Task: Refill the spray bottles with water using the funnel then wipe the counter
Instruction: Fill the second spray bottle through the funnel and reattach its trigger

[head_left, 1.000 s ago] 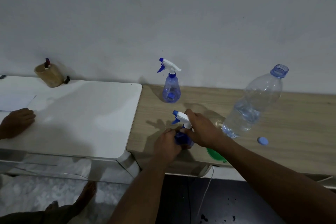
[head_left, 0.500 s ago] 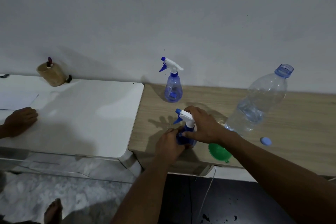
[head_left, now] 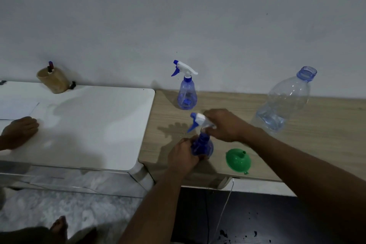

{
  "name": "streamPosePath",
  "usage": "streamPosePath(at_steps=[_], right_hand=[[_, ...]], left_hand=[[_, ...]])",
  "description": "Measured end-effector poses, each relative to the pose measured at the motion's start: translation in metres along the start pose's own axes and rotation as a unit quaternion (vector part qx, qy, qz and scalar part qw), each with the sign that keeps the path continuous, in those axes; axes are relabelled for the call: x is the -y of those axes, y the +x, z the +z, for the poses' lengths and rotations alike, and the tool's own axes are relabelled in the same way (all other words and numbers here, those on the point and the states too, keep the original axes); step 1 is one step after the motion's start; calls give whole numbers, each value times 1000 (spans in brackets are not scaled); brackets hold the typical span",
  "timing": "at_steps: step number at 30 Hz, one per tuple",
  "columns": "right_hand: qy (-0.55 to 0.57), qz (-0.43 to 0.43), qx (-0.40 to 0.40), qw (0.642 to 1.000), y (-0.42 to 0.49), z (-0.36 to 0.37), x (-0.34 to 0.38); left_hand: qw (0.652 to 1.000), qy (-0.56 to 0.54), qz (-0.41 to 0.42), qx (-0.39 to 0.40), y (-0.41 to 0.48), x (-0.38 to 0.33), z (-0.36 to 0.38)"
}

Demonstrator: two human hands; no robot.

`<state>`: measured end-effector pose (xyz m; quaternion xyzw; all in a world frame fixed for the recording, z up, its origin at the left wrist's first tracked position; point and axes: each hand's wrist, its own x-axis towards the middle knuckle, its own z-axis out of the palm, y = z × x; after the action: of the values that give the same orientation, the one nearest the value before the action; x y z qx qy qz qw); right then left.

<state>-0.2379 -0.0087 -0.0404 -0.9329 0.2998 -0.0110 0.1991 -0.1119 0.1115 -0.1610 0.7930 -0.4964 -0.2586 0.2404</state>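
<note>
The gripped sprayer (head_left: pixel 202 145) is blue, white-headed; right of the grip, a green funnel (head_left: pixel 237 161); the counter (head_left: pixel 316 134) is wood-grained.

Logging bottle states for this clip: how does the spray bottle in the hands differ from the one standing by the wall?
The near spray bottle is held: left hand grips its body, right hand grips its trigger head; the far spray bottle stands untouched. The near one looks darker blue, the far one paler and see-through. Both have white-and-blue trigger heads.
</note>
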Motion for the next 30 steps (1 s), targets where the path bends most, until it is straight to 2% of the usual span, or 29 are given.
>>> streamPosePath(at_steps=[5,10,14,21,24,30], right_hand=[[-5,23,-13,1000,10,-93,22],[-7,61,-87,994,16,-143,17],[-21,104,-119,987,22,-82,-13],[-90,135,-27,986,-3,59,-53],[-67,154,14,986,-8,80,-57],[-20,163,14,986,-8,74,-64]], left_hand=[[1000,4,11,-1,0,3,-1],[1000,9,19,3,2,6,-4],[1000,-9,21,-17,0,10,-4],[999,-38,24,-22,-1,14,0],[999,-32,30,-25,-1,14,1],[999,-33,16,-18,-2,13,-1]])
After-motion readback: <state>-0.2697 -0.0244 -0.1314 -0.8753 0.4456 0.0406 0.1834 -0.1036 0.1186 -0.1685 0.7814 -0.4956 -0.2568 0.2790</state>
